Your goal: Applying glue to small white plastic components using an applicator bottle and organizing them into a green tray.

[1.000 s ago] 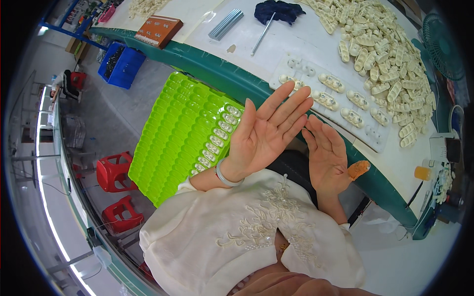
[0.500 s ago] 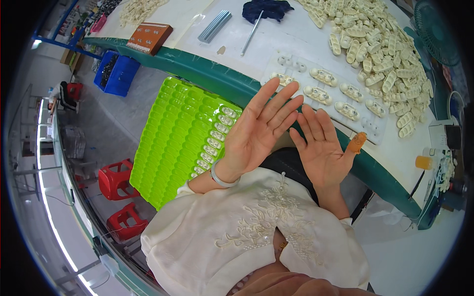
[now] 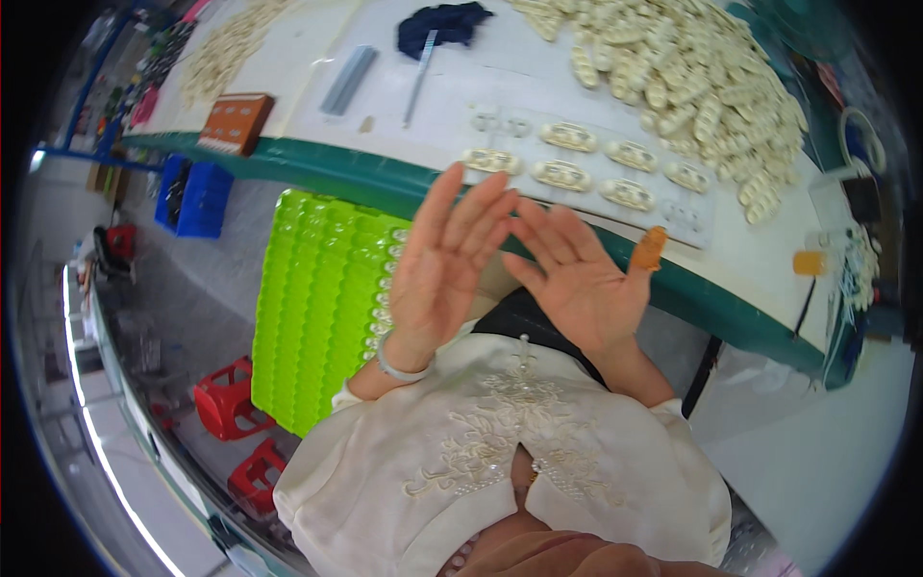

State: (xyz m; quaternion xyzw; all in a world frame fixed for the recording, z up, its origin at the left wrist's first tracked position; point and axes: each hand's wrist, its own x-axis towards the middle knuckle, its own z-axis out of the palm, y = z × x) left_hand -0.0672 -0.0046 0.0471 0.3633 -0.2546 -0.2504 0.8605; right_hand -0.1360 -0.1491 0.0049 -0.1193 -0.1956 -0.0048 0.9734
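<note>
Both hands are held up before my chest, palms showing and fingers stretched out, with nothing in either. My left hand (image 3: 437,264) is open, in front of the right edge of a bright green ridged tray (image 3: 312,298); a pale bangle circles its wrist. My right hand (image 3: 586,288) is also open, with an orange finger cover (image 3: 650,249) on its thumb. The fingertips of the two hands come close together. Just beyond them, on the table, a white holding plate (image 3: 663,226) carries several cream oblong pieces (image 3: 561,175) with small metallic-looking parts.
A big heap of cream oblong pieces (image 3: 687,91) covers the table's far right. Farther left lie a dark blue cloth (image 3: 442,27), a thin rod (image 3: 420,82), grey strips (image 3: 349,81) and a brown box (image 3: 236,123). Red stools (image 3: 229,399) and a blue bin (image 3: 194,199) stand on the floor.
The view has shifted, so the table things sit farther left and the hands slightly left and lower. My left hand now hides more of the tray's right edge. Both hands stay open.
</note>
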